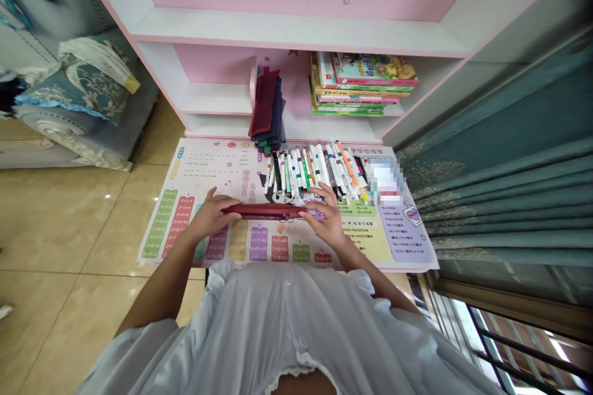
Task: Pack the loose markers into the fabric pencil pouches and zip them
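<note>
A long dark red pencil case [266, 211] lies level across the desk, held at both ends. My left hand [212, 215] grips its left end with curled fingers. My right hand [324, 216] closes on its right end, fingers bent near the pens. Just behind the case lies a heap of several marker pens [315, 170] with white, orange, green and black barrels. The case hovers over a colourful multiplication chart mat [194, 166] that covers the desk top.
A stack of dark red and navy pouches [267, 108] leans against the shelf divider behind the pens. Picture books [361, 83] are stacked in the pink shelf unit. A teal curtain [500, 160] hangs at right; a sofa [69, 99] stands at left.
</note>
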